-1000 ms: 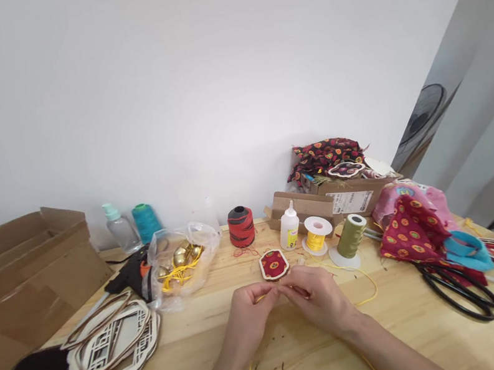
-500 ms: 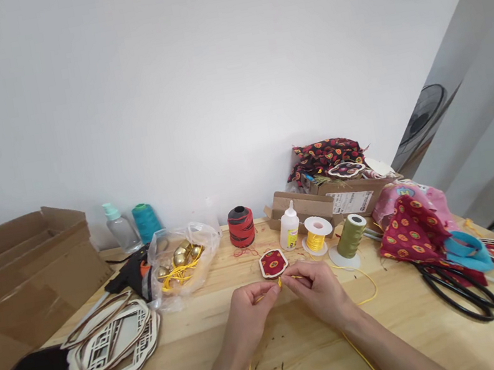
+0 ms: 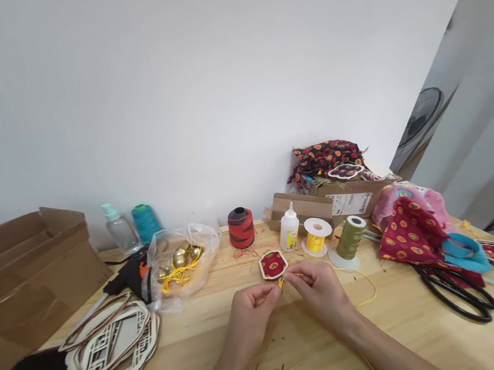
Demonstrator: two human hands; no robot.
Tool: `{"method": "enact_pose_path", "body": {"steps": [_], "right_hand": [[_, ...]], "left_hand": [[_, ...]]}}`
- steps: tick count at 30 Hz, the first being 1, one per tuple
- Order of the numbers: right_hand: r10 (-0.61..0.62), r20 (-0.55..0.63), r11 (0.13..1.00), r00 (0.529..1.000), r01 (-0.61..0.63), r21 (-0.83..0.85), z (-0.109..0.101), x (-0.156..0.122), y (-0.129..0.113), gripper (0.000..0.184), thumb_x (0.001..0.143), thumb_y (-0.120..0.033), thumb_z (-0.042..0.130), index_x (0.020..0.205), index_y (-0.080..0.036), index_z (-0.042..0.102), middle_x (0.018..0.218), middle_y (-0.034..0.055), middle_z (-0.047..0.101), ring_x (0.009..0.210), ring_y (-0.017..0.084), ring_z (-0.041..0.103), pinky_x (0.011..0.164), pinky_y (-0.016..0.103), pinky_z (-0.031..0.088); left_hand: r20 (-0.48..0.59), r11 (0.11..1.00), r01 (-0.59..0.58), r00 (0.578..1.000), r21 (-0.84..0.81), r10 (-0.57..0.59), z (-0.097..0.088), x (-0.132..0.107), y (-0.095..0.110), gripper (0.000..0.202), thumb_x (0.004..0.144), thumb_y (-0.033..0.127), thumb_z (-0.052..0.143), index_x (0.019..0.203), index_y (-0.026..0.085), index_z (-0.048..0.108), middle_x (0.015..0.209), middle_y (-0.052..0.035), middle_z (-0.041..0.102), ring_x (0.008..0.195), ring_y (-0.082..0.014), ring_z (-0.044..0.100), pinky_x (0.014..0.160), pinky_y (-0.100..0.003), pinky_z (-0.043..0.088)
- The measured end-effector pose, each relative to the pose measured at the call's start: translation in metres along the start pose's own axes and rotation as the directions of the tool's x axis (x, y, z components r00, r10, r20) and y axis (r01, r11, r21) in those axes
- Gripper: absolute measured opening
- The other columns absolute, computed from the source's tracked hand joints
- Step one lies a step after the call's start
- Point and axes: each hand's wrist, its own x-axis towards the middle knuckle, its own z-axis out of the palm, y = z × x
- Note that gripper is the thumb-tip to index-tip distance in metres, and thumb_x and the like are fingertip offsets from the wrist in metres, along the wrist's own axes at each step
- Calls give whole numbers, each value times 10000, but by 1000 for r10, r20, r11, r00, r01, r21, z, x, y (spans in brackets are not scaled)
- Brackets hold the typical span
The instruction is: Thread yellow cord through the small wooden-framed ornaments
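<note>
My left hand (image 3: pixel 254 319) and my right hand (image 3: pixel 321 294) pinch a thin yellow cord (image 3: pixel 291 276) between their fingertips, just in front of a small red-and-gold fabric ornament with a wooden rim (image 3: pixel 273 264). The cord has a small knot or loop (image 3: pixel 281 282) near the ornament's lower edge, and it seems to touch the ornament. One end trails from the right hand across the wooden table (image 3: pixel 304 358) and loops toward the olive thread cone (image 3: pixel 350 238). A short end hangs below the left hand.
Along the back stand a red-and-black thread cone (image 3: pixel 241 227), a glue bottle (image 3: pixel 289 229) and a yellow cord spool (image 3: pixel 315 238). A bag of gold bells (image 3: pixel 180 265) and wooden lattice frames (image 3: pixel 113 346) lie left; black-handled scissors (image 3: pixel 455 295) and red patterned cloth (image 3: pixel 409 233) lie right.
My fingertips have moved slightly apart, and the yellow cord now shows between them near the ornament. The view has shifted slightly. The ornament and table items keep their places.
</note>
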Motion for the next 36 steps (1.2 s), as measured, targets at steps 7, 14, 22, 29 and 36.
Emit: {"method": "enact_pose_path", "body": {"steps": [7, 14, 22, 29, 36], "right_hand": [[1, 66, 997, 998, -5, 72, -5, 0, -3, 199, 737, -273, 497, 650, -142, 620, 581, 11, 558, 472, 86, 429, 403, 179, 299], [-147, 197, 989, 969, 148, 6, -9, -1, -8, 201, 743, -251, 488, 641, -137, 619, 506, -14, 493, 451, 75, 352, 435, 192, 275], [2, 147, 996, 989, -15, 88, -6, 2, -1, 319, 779, -352, 429, 608, -133, 587, 509, -25, 404, 480, 83, 322, 446, 195, 261], [220, 273, 950, 936, -269, 158, -2, 5, 1, 408, 721, -456, 444, 469, -136, 457, 480, -60, 202, 444, 61, 185, 405, 199, 139], [383, 253, 785, 888, -458, 417, 9, 3, -2, 305, 582, -414, 601, 566, -110, 580, 474, -42, 405, 451, 58, 285, 420, 182, 210]], "left_hand": [[-5, 998, -37, 999, -53, 37, 1, 2, -3, 267, 657, 312, 580, 842, 148, 680, 711, -27, 695, 690, -186, 580, 635, -249, 417], [-6, 998, -24, 1000, -62, 24, 3, 0, 2, 270, 674, 315, 557, 822, 127, 682, 711, -46, 703, 712, -208, 599, 674, -287, 439], [-29, 999, -36, 999, -17, 35, 2, 0, 1, 283, 690, 325, 536, 843, 130, 674, 700, -33, 689, 702, -193, 576, 659, -272, 415], [-27, 998, -58, 998, 27, 59, 2, 0, -1, 301, 697, 343, 527, 860, 128, 661, 672, -14, 663, 650, -163, 548, 593, -235, 394], [0, 998, -59, 998, 25, 59, 5, 0, -2, 265, 682, 319, 543, 804, 125, 677, 678, -23, 676, 663, -178, 560, 609, -241, 401]]}}
